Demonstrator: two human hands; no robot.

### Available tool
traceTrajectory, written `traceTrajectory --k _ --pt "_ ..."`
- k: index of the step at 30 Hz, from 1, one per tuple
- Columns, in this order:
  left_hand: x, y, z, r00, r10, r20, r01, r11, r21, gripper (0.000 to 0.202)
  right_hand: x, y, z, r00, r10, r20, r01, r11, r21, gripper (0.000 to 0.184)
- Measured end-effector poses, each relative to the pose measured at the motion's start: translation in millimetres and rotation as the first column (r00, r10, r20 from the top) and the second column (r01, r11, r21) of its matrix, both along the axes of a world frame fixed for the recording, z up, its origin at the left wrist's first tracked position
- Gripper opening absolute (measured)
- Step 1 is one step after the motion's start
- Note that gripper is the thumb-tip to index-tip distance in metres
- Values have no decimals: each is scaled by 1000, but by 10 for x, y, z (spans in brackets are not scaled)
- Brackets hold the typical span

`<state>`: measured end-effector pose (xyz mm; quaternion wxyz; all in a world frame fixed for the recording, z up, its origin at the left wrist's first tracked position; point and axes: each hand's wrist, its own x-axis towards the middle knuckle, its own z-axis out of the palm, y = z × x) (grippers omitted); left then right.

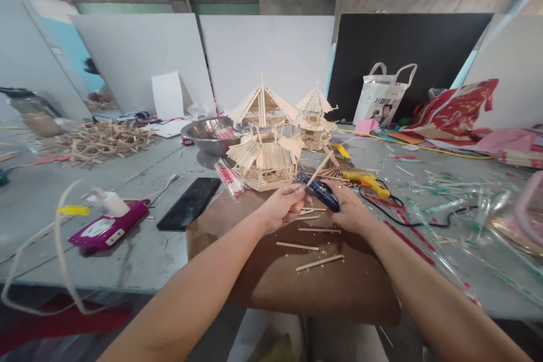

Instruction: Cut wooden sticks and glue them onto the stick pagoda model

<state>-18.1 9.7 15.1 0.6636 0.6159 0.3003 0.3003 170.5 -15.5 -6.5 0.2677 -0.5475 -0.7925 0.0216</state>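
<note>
Pinched in my left hand (285, 207) is a thin wooden stick (320, 168) that slants up to the right. My right hand (350, 207) is closed around a dark blue hand tool (323, 192), which looks like pliers or a cutter. Its head meets the stick just beside my left fingers; whether the jaws grip the wood I cannot tell. Below my hands, several cut sticks (319, 262) and small chips lie on a brown board (271, 277). Right behind my hands stands a pavilion model (268, 161) of sticks, with a tiered tower model (314, 121) farther back.
A yellow glue gun (369, 182) with a black cord lies to the right, near scattered clear plastic tubes (453, 209). To the left are a black phone (189, 203), a purple power strip (109, 226), a metal bowl (207, 138) and a stick pile (102, 141).
</note>
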Motion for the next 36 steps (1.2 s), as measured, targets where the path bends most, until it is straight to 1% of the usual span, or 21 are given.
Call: traceTrajectory --k 2,3,4,5,7,8,9,10,11,13,15,18,19,21,24,26,27,29,31,33,36 --pt "-8 52 -8 991 119 -65 -110 986 127 34 19 29 6 997 -69 32 69 998 -11 64" --pt "-15 82 -13 974 198 -114 -168 959 228 33 33 45 6 993 -103 55 105 994 -16 63" --pt "-23 110 -19 947 276 -163 -208 916 344 32 49 61 2 988 -135 82 137 990 -22 62" --pt "-32 136 -25 916 347 -203 -223 858 462 32 65 75 -5 981 -162 109 166 986 -28 60" --pt "-53 171 -37 857 445 -259 -183 732 656 32 91 96 -28 964 -209 166 220 974 -49 60" --pt "-62 179 -43 832 478 -280 -146 676 722 33 97 102 -43 954 -228 197 245 967 -65 62" --pt "-69 182 -47 809 505 -300 -110 631 768 33 99 105 -57 943 -242 229 266 960 -82 65" --pt "-73 179 -49 786 528 -323 -77 602 795 33 97 106 -71 931 -253 262 286 953 -97 69" --pt "-75 173 -50 760 548 -349 -49 585 810 33 91 106 -83 920 -262 290 304 947 -109 72" --pt "-71 154 -49 705 584 -402 -8 573 819 33 74 105 -106 905 -268 332 325 937 -129 76" --pt "-63 136 -51 647 614 -452 28 573 819 34 59 109 -125 905 -250 343 315 937 -148 77" --pt "-49 116 -74 559 649 -515 80 576 813 39 51 116 -136 932 -214 294 261 956 -133 69" --pt "-43 111 -87 532 659 -532 98 576 812 41 50 114 -130 943 -219 252 251 962 -103 65" --pt "-31 99 -110 482 678 -555 137 567 812 44 44 98 -98 955 -267 126 268 963 11 57" --pt "-6 72 -124 433 691 -579 202 552 809 47 15 47 -21 952 -304 -36 304 924 231 47" --pt "14 47 -117 411 689 -597 243 549 800 48 -16 17 23 964 -266 -15 257 913 318 43" --pt "24 34 -113 401 687 -607 261 549 794 49 -33 7 36 971 -238 29 215 920 329 40" --pt "47 7 -106 386 681 -622 288 552 783 49 -63 -1 46 974 -182 138 136 946 294 36" --pt "68 -16 -107 380 674 -634 300 558 774 48 -84 0 41 962 -154 226 104 970 221 33" --pt "86 -36 -113 383 662 -645 304 568 764 46 -97 -3 34 945 -168 279 128 979 157 36" --pt "101 -56 -123 386 649 -656 304 582 755 43 -116 -27 35 919 -230 320 203 972 118 41"
